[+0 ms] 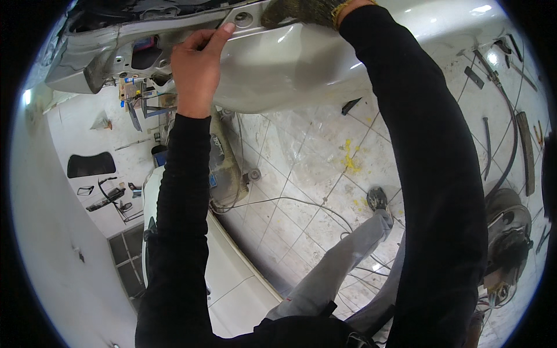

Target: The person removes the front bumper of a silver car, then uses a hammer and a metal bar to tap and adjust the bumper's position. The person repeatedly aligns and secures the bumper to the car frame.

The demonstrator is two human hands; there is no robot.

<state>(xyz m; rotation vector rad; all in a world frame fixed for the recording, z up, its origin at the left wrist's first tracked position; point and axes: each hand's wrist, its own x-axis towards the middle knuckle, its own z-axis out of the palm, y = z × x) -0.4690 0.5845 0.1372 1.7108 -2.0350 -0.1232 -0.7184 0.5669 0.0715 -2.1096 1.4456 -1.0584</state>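
Observation:
My bare left hand (197,69) is at the upper left, by the top edge of a light silver car fender (261,75). Its fingers are curled and the thumb presses toward them beside a round hole (243,20) in the metal flange. What lies between the fingertips is too small to make out. My right hand (301,11), in a dark, worn glove with a yellow cuff, rests on or just over the same flange to the right. The picture's top edge and the glove's dark colour hide how its fingers are set.
A white car body (232,261) stands at lower left. Below the fender, a worn cylindrical tank (225,156) stands beside cables (301,200) crossing the tiled floor. Hoses and strips (513,122) lie at right, near a dirty round machine (507,232). Car parts (110,197) lie at left.

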